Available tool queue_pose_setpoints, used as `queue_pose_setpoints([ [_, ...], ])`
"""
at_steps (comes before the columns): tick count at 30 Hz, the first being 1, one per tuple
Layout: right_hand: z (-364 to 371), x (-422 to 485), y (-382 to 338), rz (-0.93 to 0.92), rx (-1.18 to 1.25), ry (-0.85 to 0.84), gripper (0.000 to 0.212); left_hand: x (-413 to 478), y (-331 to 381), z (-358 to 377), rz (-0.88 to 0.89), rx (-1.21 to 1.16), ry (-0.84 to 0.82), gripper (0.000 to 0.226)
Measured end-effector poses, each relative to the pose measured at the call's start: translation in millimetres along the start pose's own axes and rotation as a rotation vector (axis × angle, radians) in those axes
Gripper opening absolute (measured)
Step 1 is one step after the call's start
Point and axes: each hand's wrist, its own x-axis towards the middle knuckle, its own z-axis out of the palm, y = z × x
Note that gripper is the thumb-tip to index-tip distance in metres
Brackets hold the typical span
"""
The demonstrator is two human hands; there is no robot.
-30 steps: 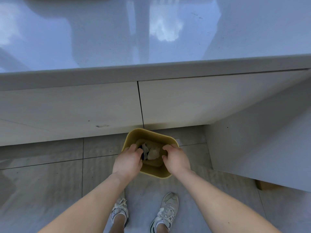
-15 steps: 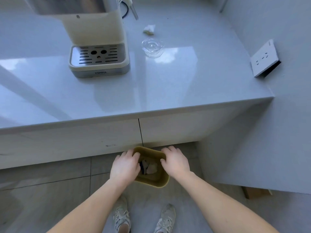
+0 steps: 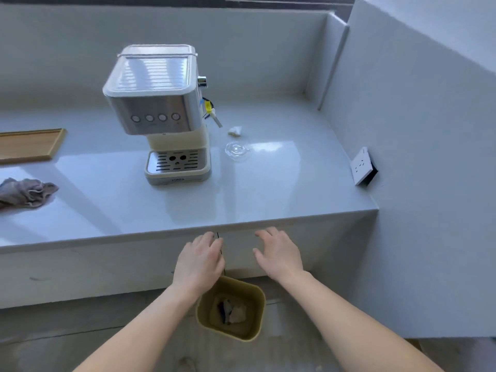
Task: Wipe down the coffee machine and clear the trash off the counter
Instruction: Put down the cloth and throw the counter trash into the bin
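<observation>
A cream and steel coffee machine (image 3: 161, 114) stands on the grey counter (image 3: 268, 194). To its right lie a crumpled white paper scrap (image 3: 235, 130) and a clear plastic lid (image 3: 237, 150). A grey cloth (image 3: 25, 192) lies bunched at the counter's left edge. On the floor below stands a yellow bin (image 3: 255, 298) with crumpled trash inside. My left hand (image 3: 200, 260) and my right hand (image 3: 277, 255) hover empty in front of the cabinet doors, above the bin, fingers relaxed.
A wooden tray (image 3: 29, 145) lies at the far left of the counter. A white wall socket (image 3: 363, 166) sticks out from the wall on the right. The wall closes off the counter's right end and back.
Both hands have let go of the bin's rim and risen to just below the counter edge. The view has tilted up, so the whole coffee machine and the cloth now show.
</observation>
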Motion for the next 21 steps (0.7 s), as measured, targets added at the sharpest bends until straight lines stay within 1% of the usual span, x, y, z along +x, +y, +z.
queue_pose_setpoints([
  [3,-24.5,9.9,-6.1,-0.043,-0.019,0.004,0.043,11.3,6.5,-25.3,-0.005,0.007,0.042,0.038],
  [10,-59.4,39.2,-23.8,-0.07,-0.072,0.025,0.042,47.1,7.7,-61.3,0.002,-0.003,0.083,0.036],
  [15,-73.0,74.1,-35.0,-0.015,-0.125,-0.003,0.041,83.8,-2.8,-73.0,0.028,-0.027,0.051,0.032],
  [19,-86.8,104.4,-46.6,0.024,-0.133,0.017,0.041,116.6,-10.5,-82.9,0.04,-0.086,0.024,0.028],
  [21,-92.2,117.9,-48.7,0.05,-0.129,0.023,0.042,132.7,-12.6,-85.5,0.069,-0.073,0.009,0.028],
])
